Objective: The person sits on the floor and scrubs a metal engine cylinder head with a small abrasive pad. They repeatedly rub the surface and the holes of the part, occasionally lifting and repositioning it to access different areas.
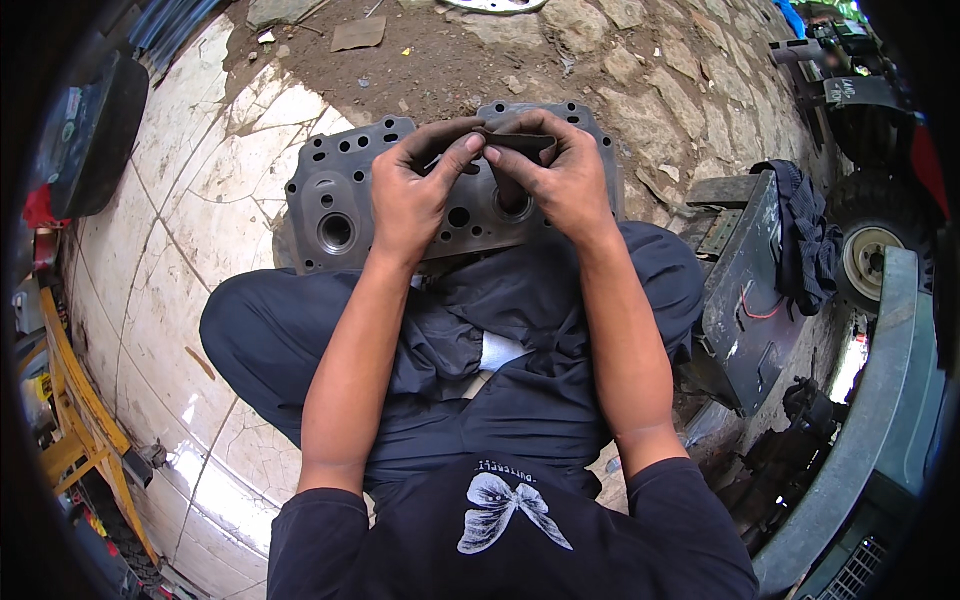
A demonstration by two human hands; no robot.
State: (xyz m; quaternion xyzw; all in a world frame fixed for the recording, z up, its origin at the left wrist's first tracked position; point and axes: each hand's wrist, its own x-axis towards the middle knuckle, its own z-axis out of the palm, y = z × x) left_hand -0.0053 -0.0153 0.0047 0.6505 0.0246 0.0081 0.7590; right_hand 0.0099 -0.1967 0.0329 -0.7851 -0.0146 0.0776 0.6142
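Both hands meet over the far part of a dark metal engine cylinder head (480,232), which lies in front of my crossed legs. My left hand (425,180) and my right hand (560,170) pinch a thin, dark, bent sheet (528,141) between thumbs and fingers, thumb tips nearly touching. Whether the sheet is sandpaper I cannot tell. The cylinder head has several bolt holes and a large round port (337,232) at its left. Below my right hand, a brownish cylindrical shape (511,190) shows at another round port; its kind is unclear.
Cracked pale tiles (150,260) cover the floor at the left; soil and stones (620,60) lie beyond. A dark metal box (745,290) with a cloth (800,240) over it stands at the right, near a wheel (868,258). A yellow frame (80,420) stands at the left.
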